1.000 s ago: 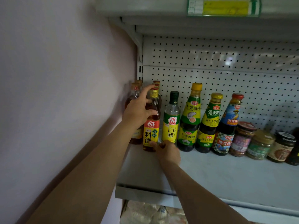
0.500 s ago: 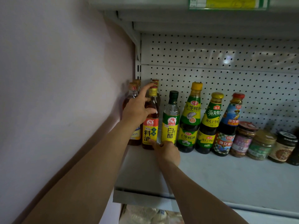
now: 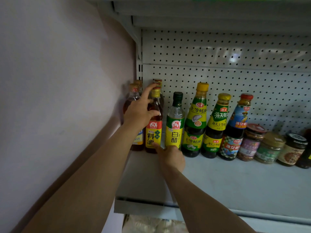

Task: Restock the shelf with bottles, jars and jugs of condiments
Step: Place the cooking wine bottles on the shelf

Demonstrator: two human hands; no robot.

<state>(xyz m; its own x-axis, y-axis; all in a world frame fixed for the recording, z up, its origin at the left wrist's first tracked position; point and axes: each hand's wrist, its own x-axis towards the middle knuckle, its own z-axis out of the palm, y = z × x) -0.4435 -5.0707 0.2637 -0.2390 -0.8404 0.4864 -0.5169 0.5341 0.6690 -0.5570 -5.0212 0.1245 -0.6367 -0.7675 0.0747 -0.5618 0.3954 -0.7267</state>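
Observation:
A cooking wine bottle (image 3: 154, 133) with a gold cap and a red-and-yellow label stands at the left end of the white shelf (image 3: 235, 182). My left hand (image 3: 138, 111) grips its shoulder and neck, index finger raised behind the neck. My right hand (image 3: 170, 157) is low at the shelf. Its thumb touches the bottom of the cooking wine label, and its other fingers are hidden in front of the base of the white vinegar bottle (image 3: 175, 121). More amber bottles (image 3: 133, 98) stand behind and to the left.
To the right stand three sauce bottles (image 3: 196, 123) (image 3: 217, 126) (image 3: 235, 128), then several jars (image 3: 269, 148). A wall (image 3: 58, 81) closes the left side and a pegboard (image 3: 218, 56) the back. Bare shelf surface lies in front of the row. Pale bags (image 3: 151, 224) show below.
Both hands stay on the same bottle in nearly the same pose. The view has tilted a little downward, so the upper shelf's price tag has left the frame.

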